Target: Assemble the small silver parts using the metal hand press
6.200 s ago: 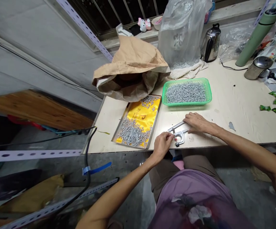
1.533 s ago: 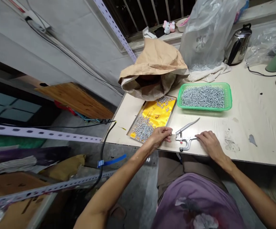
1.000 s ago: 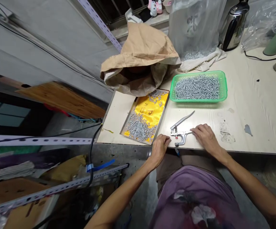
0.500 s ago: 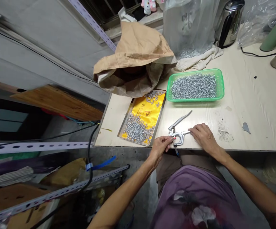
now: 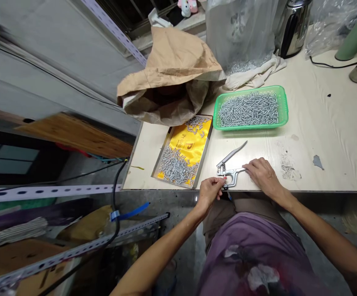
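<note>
Near the table's front edge lie silver snap-fastener pliers (image 5: 233, 177), their two handles spread apart and a spring round the post. My right hand (image 5: 263, 174) is closed on the end of the lower handle. At the jaw, the thumb and fingers of my left hand (image 5: 211, 191) are pinched together beside a small red part; what they hold is hidden. To the left, a shallow tray (image 5: 202, 166) with a yellow lining carries many small silver spiral-looking pieces (image 5: 175, 166). A green plastic basket (image 5: 249, 128) behind the pliers is filled with similar pieces.
An open brown paper bag (image 5: 178, 53) stands behind the tray. At the back are a plastic bag (image 5: 240, 33), a white cloth (image 5: 255, 76), a metal kettle (image 5: 295, 31) and a green cylinder (image 5: 353, 37). A black cable (image 5: 116, 193) hangs left of the table.
My left hand has shifted slightly right, closer in at the jaw of the pliers. My right hand keeps its hold on the handle. The whole view has moved a little.
</note>
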A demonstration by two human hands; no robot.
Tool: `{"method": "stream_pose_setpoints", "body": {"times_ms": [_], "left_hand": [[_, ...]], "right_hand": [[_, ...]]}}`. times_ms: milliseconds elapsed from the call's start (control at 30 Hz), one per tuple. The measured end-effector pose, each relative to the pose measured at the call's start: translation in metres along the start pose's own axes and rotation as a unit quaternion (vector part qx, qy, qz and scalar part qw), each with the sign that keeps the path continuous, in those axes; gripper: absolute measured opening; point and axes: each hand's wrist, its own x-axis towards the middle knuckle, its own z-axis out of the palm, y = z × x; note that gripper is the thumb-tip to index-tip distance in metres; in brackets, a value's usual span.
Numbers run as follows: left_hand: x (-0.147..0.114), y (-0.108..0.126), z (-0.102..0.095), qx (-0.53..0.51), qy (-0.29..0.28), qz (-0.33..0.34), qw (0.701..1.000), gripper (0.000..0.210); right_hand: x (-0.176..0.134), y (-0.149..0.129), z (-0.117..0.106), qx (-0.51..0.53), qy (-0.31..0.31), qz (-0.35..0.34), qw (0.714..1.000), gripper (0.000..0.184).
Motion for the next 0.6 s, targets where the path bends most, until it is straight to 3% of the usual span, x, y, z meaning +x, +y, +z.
{"method": "stream_pose_setpoints", "body": {"times_ms": [267, 600], "left_hand": [[0.005, 0.004, -0.006, 0.109, -0.038, -0.018, 0.993, 0.025], [0.006, 0.011, -0.010, 0.115, -0.085, -0.063, 0.988, 0.025]], "right_hand": [[-0.001, 0.000, 0.001, -0.008, 0.004, -0.007, 1.000, 0.024], [0.000, -0.004, -0.006, -0.010, -0.047, 0.018, 0.999, 0.025]]}}
